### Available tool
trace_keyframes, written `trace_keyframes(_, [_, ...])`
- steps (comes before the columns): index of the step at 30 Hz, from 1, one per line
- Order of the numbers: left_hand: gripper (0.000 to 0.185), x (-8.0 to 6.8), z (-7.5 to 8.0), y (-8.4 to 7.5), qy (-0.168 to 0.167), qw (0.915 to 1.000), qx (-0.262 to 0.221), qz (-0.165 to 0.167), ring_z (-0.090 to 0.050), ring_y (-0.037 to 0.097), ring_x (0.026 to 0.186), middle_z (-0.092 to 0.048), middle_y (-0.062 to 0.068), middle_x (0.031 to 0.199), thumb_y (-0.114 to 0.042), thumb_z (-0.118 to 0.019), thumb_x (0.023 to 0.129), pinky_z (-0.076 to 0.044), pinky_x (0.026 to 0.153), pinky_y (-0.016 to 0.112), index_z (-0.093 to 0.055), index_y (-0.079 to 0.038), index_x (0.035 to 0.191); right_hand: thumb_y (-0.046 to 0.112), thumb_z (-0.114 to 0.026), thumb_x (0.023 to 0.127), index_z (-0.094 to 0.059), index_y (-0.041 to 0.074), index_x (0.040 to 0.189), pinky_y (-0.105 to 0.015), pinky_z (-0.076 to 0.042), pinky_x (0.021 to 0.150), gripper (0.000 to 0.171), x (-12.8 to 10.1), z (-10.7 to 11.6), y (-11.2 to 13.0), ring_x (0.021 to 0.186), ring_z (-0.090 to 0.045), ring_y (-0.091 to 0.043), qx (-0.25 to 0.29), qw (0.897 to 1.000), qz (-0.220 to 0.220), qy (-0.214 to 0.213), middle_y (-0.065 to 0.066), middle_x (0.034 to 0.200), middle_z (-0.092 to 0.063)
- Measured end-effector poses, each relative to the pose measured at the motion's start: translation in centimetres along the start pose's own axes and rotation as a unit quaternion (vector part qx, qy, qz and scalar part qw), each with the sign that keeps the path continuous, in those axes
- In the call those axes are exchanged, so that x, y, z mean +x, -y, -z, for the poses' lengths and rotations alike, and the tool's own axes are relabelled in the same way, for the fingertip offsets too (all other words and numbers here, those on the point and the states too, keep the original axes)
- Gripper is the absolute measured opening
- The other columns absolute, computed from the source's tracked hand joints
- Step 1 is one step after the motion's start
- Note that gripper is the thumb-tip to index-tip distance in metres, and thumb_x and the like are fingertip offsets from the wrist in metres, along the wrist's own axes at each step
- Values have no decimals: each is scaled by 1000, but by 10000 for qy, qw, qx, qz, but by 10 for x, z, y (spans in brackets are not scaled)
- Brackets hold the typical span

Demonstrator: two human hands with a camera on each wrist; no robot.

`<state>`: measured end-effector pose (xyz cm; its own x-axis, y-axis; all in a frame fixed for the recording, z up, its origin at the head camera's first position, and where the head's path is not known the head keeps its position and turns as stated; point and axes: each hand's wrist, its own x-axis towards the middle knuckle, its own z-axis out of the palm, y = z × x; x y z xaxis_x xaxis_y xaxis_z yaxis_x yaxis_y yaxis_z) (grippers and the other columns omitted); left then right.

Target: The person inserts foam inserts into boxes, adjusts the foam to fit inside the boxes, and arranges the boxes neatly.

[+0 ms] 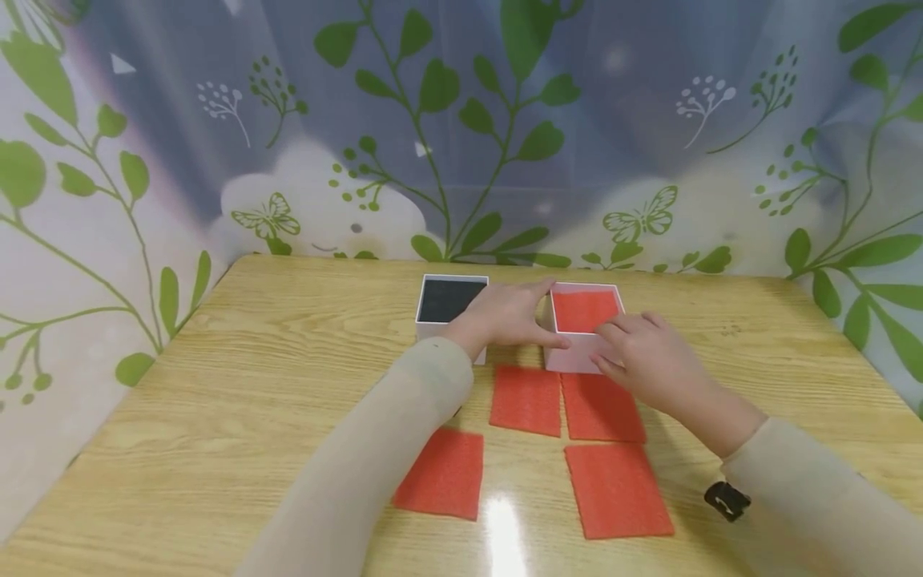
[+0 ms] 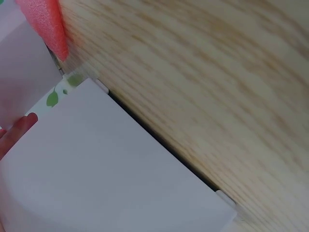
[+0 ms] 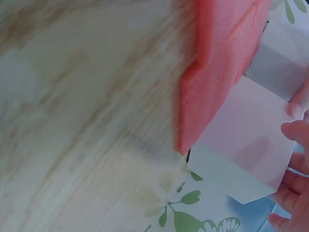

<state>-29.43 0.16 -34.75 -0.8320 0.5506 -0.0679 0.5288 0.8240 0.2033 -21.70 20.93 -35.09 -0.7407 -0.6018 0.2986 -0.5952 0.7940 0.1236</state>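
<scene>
A white box (image 1: 577,359) lined with red foam (image 1: 586,310) stands mid-table. My left hand (image 1: 508,316) holds its left front corner, thumb along the front wall and fingers at the left rim. My right hand (image 1: 642,357) grips the front right edge, fingers curled over the rim onto the foam. A second white box (image 1: 450,328) with a black inside stands just left of my left hand. In the left wrist view a white box wall (image 2: 120,169) fills the frame with one fingertip (image 2: 19,128) on it. The right wrist view shows fingers (image 3: 294,130) on the box wall (image 3: 246,140) beside a red foam sheet (image 3: 222,63).
Several loose red foam sheets (image 1: 526,399) lie flat on the wooden table (image 1: 252,401) in front of the boxes, under and between my forearms. A leaf-patterned curtain (image 1: 461,120) closes off the back and sides. A black strap piece (image 1: 727,501) sits at my right wrist.
</scene>
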Motion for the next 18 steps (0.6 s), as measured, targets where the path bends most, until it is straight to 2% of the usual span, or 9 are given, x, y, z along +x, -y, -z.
trace_keyframes(5, [102,0,1,2,-6,10000,-5,33,-54,12,110,-47,-5,138,-78,-52,71,-43,86,31,-20,-23,150,30,-76,77,-60,-1,110,-61,-28,97,48,6,0,-3,101,-56,-34,-120,9999,-48,64,-15,104,-61])
trace_keyframes(11, [102,0,0,3,-56,10000,-36,-22,-53,12,113,-48,-5,138,-77,-53,71,-42,90,32,-21,-22,150,46,-74,75,-51,-4,127,-63,-17,101,76,18,3,-8,118,-43,-41,-386,9953,-359,808,-22,126,-51])
trace_keyframes(14, [102,1,-1,3,-50,10000,-29,-47,-51,12,116,-45,-6,140,-78,-52,71,-41,92,32,-21,-21,150,49,-72,75,-49,-6,129,-64,-15,102,80,20,2,-11,122,-38,-42,-456,9925,-419,1051,-24,129,-48])
trace_keyframes(18, [102,1,-2,2,-64,10000,-24,-57,-52,13,114,-45,-5,140,-78,-52,71,-41,92,32,-21,-22,150,50,-72,75,-49,-7,129,-64,-15,101,82,20,-2,-13,124,-36,-43,-463,9910,-486,1158,-25,130,-46])
